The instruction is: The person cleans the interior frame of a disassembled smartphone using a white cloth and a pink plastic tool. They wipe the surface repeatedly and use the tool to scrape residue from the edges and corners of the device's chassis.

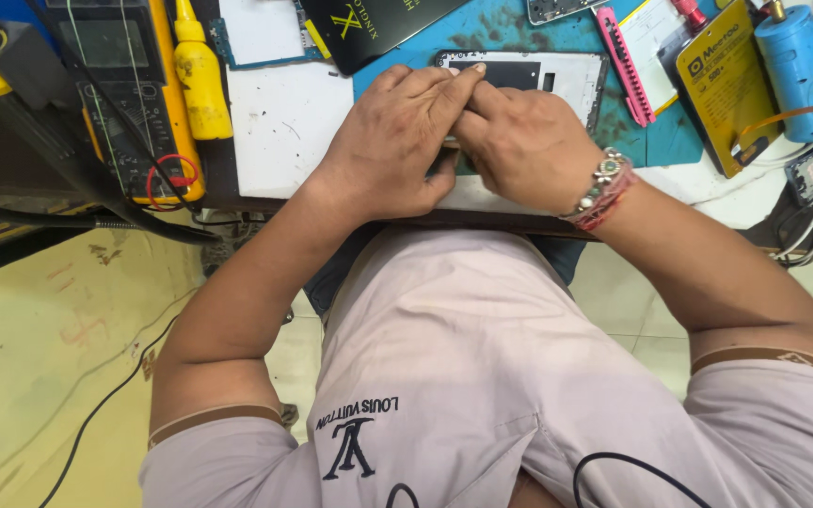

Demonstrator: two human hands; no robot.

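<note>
A white phone frame lies flat on a blue work mat at the near edge of a workbench. The person's left hand and right hand meet over its near side, fingers pressed down on it; whether either pinches anything cannot be told. A beaded bracelet circles the right wrist. A white board lies just left, with a yellow bottle and yellow meter beyond. A pink cutter lies to the right.

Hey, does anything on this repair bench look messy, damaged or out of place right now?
Yes. The blue work mat is blotched with dark stains near its top edge. The white phone frame under the left hand and right hand lies stripped open. A loose red wire loops across the yellow multimeter.
</note>
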